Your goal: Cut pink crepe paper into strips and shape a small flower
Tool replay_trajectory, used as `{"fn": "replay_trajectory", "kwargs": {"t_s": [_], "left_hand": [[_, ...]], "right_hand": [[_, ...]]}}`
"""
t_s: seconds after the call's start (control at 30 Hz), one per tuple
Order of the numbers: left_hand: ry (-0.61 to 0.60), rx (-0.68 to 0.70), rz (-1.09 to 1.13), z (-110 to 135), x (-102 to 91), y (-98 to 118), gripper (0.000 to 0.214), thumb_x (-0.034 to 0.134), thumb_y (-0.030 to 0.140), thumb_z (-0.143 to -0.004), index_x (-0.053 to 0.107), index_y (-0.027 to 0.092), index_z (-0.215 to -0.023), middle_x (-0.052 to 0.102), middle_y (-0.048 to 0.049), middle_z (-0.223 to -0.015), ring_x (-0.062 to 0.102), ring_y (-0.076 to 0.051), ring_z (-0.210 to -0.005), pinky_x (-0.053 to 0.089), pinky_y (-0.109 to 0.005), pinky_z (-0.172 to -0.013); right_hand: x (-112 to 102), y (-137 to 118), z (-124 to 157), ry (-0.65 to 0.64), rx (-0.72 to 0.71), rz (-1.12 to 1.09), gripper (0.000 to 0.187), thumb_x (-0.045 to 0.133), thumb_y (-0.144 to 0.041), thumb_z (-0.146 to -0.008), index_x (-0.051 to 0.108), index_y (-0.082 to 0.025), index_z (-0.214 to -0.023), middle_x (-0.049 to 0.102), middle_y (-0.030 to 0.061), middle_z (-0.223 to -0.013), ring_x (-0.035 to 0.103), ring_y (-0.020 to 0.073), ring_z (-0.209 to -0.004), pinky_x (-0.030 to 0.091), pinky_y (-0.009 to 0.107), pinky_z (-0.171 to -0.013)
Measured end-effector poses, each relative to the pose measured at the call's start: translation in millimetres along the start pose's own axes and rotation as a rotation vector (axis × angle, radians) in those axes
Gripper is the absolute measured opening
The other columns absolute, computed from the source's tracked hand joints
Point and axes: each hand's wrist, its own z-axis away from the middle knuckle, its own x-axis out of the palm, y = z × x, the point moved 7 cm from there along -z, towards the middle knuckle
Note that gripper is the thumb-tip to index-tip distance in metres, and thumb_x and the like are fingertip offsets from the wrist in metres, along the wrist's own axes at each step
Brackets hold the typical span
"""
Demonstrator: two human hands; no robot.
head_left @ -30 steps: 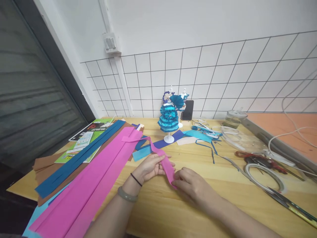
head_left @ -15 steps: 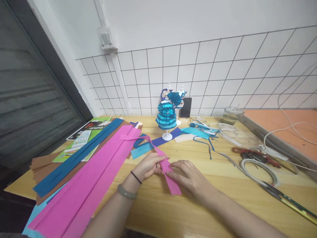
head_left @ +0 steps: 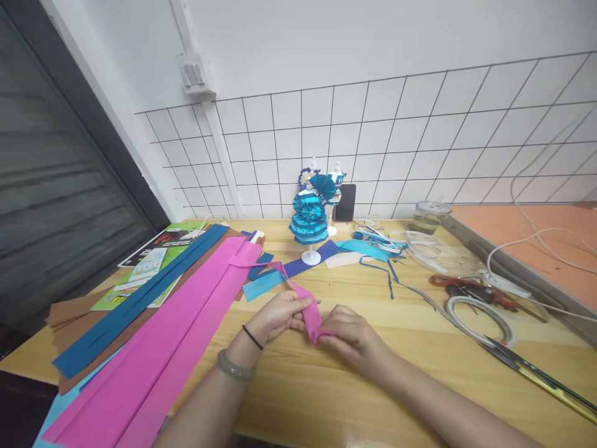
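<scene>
While the left hand (head_left: 281, 316) angles in from the lower left, thumb on top and grip closed on the pink strip (head_left: 311, 322), the right hand (head_left: 352, 335) angles from the lower right, knuckles up, bent fingers pinching the strip's lower end; the strip bends between them over the tabletop (head_left: 321, 407), trailing back toward the pink sheets (head_left: 163, 339).

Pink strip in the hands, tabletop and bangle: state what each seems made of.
Pink strip: matte, probably crepe paper or thin fabric; it folds softly without shine.
Tabletop: wood or wood-look laminate with a slight sheen, judging by its grain lines.
Bangle: perhaps stone or plastic; smooth grey-green surface.
</scene>
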Motion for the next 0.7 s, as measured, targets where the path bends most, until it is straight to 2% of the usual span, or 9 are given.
{"fn": "replay_trajectory", "kwargs": {"t_s": [0.13,0.2,0.4,0.57,0.7], "left_hand": [[-0.026,0.015,-0.045,1.6,6.1,0.6,0.037,0.065,0.037,-0.069,0.061,0.007,-0.09,0.066,-0.0133,-0.083,0.063,-0.017,-0.067,0.051,-0.029,-0.064],[-0.025,0.013,-0.055,1.9,7.9,0.7,0.037,0.066,0.038,-0.069,0.062,0.007,-0.088,0.066,-0.0127,-0.082,0.063,-0.017,-0.067,0.05,-0.03,-0.064],[0.027,0.03,-0.041,0.9,4.1,1.4,0.038,0.065,0.039,-0.07,0.061,0.009,-0.093,0.065,-0.0095,-0.08,0.062,-0.014,-0.064,0.05,-0.028,-0.063],[0.059,0.138,-0.014,0.2,-0.4,8.0,0.034,0.059,0.041,-0.074,0.06,0.01,-0.088,0.062,-0.0068,-0.076,0.062,-0.014,-0.065,0.05,-0.027,-0.061],[0.077,0.167,-0.002,0.5,-1.5,11.7,0.035,0.059,0.043,-0.074,0.059,0.01,-0.086,0.063,-0.007,-0.077,0.062,-0.013,-0.066,0.048,-0.023,-0.059]], "right_hand": [[3.5,21.3,3.8,0.031,0.292,-0.148,0.027,0.051,-0.037,-0.084,0.068,-0.017,-0.081,0.06,0.0047,-0.069,0.053,0.0133,-0.066,0.043,0.025,-0.062],[5.3,25.2,5.0,0.022,0.394,-0.233,0.031,0.049,-0.04,-0.084,0.068,-0.016,-0.08,0.059,0.0046,-0.07,0.053,0.013,-0.066,0.043,0.025,-0.062],[4.0,23.7,2.4,0.031,0.414,-0.361,0.038,0.044,-0.043,-0.086,0.067,-0.016,-0.07,0.055,0.0045,-0.073,0.051,0.0143,-0.072,0.043,0.027,-0.068],[3.0,31.5,4.9,0.108,0.418,-0.411,0.03,0.058,-0.042,-0.078,0.062,-0.015,-0.063,0.051,0.0049,-0.082,0.051,0.0152,-0.08,0.043,0.029,-0.072],[8.8,40.2,7.5,0.104,0.502,-0.457,0.031,0.062,-0.043,-0.073,0.059,-0.015,-0.061,0.055,0.006,-0.084,0.054,0.0157,-0.079,0.044,0.029,-0.071]]}}
